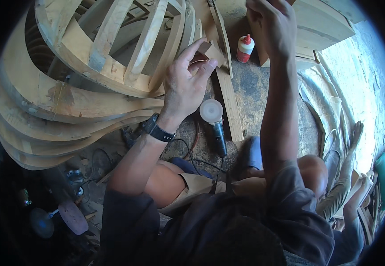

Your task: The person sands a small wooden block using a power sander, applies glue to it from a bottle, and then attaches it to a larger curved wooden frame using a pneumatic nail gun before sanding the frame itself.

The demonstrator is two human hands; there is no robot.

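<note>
Worn floor; left grip pinching wooden block (right grip stretched farther).

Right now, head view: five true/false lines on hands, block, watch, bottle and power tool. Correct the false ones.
1. The left hand holds a block. True.
2. The watch is worn on the right. False: the watch is worn on the left.
3. The bottle has a red cap. True.
4. The right hand grips the bottle. False: the right hand is apart from the bottle, up at the picture's top edge; whether it holds anything can't be told.
5. The power tool lies left of the wood strip in the picture. True.
</note>
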